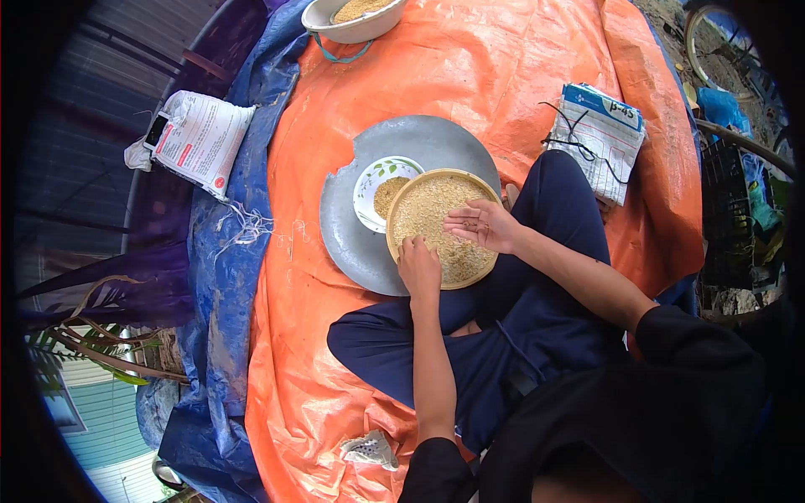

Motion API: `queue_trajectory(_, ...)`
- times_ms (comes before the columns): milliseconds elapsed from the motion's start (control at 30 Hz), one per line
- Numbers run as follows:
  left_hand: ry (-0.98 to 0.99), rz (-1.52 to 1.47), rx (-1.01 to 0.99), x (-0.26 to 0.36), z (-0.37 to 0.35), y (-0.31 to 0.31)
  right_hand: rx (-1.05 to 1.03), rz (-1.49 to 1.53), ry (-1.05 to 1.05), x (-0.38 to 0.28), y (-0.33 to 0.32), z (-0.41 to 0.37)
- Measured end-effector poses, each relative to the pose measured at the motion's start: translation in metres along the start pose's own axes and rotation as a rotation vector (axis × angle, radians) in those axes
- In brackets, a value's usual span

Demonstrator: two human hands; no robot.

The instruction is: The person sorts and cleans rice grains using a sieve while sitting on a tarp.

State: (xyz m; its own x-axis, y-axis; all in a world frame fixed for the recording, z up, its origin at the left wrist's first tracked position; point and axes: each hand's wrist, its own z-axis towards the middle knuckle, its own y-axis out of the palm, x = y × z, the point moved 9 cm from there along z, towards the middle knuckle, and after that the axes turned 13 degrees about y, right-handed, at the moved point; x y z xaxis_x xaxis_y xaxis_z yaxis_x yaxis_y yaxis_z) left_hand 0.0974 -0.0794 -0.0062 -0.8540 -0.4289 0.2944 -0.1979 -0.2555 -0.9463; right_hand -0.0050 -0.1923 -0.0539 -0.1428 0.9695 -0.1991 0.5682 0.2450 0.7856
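Note:
A round woven tray [487,272] filled with pale grain [428,210] rests by my crossed legs, overlapping a large grey metal disc [352,251]. At the tray's near left edge, my left hand [419,267] reaches over the rim, fingers bent down and drawn together at the grain. What its fingertips hold, if anything, is too small to name. Over the tray's right half, my right hand [485,226] is turned palm up with fingers stretched out. Small dark specks seem to lie on it. Partly behind the tray, a white leaf-patterned plate [366,186] holds darker grain [388,194].
An orange tarp [335,344] lies over a blue one [218,335]. A basin of grain [356,29] stands at the far edge. A printed white sack [201,141] is at left, a folded sack with black cord [599,138] at right. A crumpled white scrap [371,450] lies nearby.

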Motion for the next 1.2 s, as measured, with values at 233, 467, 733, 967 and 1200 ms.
queue_trajectory(233,-0.103,0.05,-0.119,-0.004,-0.003,0.007,-0.042,0.052,-0.017,-0.003,0.0,0.001)
queue_trajectory(467,-0.152,0.069,-0.066,-0.01,-0.003,0.002,-0.056,0.072,-0.035,-0.004,0.004,-0.002)
queue_trajectory(733,-0.053,0.042,0.034,-0.012,0.004,0.022,-0.03,0.029,-0.056,-0.007,0.008,-0.007)
queue_trajectory(967,0.023,0.098,0.089,-0.004,0.005,0.022,-0.06,0.006,-0.044,-0.004,0.01,-0.005)
queue_trajectory(1200,0.011,0.102,0.042,0.0,0.005,0.027,-0.062,-0.016,-0.049,-0.004,0.01,-0.006)
